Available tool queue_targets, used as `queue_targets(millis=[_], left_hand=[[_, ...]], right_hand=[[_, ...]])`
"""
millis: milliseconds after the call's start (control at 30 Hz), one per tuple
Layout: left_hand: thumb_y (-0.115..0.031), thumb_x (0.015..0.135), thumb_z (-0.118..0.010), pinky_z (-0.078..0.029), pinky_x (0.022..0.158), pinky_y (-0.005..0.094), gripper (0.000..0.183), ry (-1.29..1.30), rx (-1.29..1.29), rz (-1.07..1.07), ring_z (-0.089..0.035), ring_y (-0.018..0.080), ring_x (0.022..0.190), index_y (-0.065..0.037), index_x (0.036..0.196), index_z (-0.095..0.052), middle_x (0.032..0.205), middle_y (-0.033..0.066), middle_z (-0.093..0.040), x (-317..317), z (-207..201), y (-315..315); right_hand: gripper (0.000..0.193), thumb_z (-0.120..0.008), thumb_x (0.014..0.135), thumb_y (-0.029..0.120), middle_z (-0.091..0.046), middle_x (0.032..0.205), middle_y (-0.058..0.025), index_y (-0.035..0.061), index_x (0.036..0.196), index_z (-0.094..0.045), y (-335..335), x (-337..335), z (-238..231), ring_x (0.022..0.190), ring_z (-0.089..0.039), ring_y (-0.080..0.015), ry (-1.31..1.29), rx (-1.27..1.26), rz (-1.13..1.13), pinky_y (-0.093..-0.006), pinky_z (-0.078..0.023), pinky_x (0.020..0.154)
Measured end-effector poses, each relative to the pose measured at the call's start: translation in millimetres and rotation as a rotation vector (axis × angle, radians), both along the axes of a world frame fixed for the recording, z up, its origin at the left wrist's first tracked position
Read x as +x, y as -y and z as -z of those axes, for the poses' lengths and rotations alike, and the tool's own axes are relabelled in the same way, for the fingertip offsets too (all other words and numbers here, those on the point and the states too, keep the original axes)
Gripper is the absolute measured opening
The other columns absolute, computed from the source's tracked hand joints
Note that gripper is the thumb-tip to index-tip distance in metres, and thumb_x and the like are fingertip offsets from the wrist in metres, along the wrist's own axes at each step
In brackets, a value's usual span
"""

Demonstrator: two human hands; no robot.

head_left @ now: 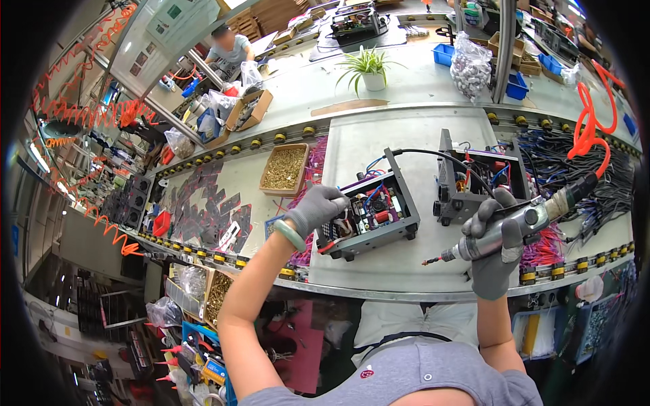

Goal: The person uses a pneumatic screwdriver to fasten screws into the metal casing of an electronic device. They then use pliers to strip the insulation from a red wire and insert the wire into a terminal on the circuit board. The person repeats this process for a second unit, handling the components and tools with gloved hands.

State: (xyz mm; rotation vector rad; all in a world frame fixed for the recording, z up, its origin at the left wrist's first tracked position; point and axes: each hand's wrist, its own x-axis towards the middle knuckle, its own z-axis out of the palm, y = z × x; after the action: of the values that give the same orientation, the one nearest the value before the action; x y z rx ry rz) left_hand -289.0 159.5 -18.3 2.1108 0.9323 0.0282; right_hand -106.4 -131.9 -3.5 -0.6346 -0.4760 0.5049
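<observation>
My left hand (317, 208), in a grey glove and with a pale green bangle at the wrist, is closed over the left end of an open electronics unit (379, 229). Its fingertips reach the casing's inside edge; anything small between them is hidden. The unit's dark metal case shows circuit boards, coloured wires and red parts. In its grey glove, my right hand (497, 233) is wrapped round a silver air screwdriver (497, 237). The tool's bit points left, just right of the unit's near corner and apart from it. A second open unit (474, 183) stands behind the screwdriver, joined by a black cable.
A cardboard box of brass-coloured screws (284, 169) sits beyond my left hand. Flat dark panels (203, 210) lie farther left. Bundled black cables (589, 183) and a red coiled air hose (586, 128) are at right. Across the rollers, a potted plant (372, 80) stands; a person (230, 51) sits far left.
</observation>
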Motion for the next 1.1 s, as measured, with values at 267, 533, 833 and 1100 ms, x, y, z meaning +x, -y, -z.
queue_targets(millis=[267,533,833,1100], left_hand=[[-0.025,0.084,-0.057,-0.055,0.078,0.044,0.022,-0.588,0.626,0.076,-0.07,0.0319,0.085,-0.011,0.089,-0.074,0.088,0.0134,-0.072,33.8,-32.1,45.7],[-0.027,0.086,-0.064,-0.055,0.076,0.0356,0.03,-0.168,0.28,0.11,-0.07,0.0248,0.079,0.0,0.098,-0.072,0.086,0.0157,-0.071,2.2,-10.1,6.1],[-0.027,0.087,-0.065,-0.053,0.072,0.035,0.026,-0.099,0.554,-0.045,-0.068,0.0225,0.076,-0.005,0.099,-0.073,0.079,0.0132,-0.069,2.0,-6.8,37.1],[-0.025,0.086,-0.063,-0.049,0.075,0.0295,0.028,-0.28,-0.22,0.273,-0.061,0.0129,0.079,-0.001,0.097,-0.073,0.084,0.0069,-0.07,6.6,-18.6,-21.7]], right_hand=[[0.056,-0.064,0.091,0.039,-0.054,0.093,-0.005,0.0043,0.132,-0.049,-6.6,-5.8,4.5,0.075,-0.055,-0.0117,-0.012,-0.032,-0.031,-0.0312,-0.049,0.071],[0.058,-0.066,0.09,0.04,-0.053,0.094,-0.0039,0.0054,0.133,-0.049,7.0,3.6,13.0,0.075,-0.055,-0.0106,-0.011,-0.064,-0.018,-0.0297,-0.049,0.071],[0.057,-0.067,0.089,0.038,-0.054,0.092,-0.0039,0.0047,0.131,-0.049,-1.5,-1.8,13.2,0.075,-0.056,-0.0118,-0.101,-0.101,-0.04,-0.0301,-0.049,0.069],[0.054,-0.068,0.088,0.036,-0.055,0.092,-0.0031,0.0068,0.13,-0.049,-2.7,-4.5,12.3,0.076,-0.056,-0.0117,-0.116,-0.093,-0.089,-0.0316,-0.051,0.071]])
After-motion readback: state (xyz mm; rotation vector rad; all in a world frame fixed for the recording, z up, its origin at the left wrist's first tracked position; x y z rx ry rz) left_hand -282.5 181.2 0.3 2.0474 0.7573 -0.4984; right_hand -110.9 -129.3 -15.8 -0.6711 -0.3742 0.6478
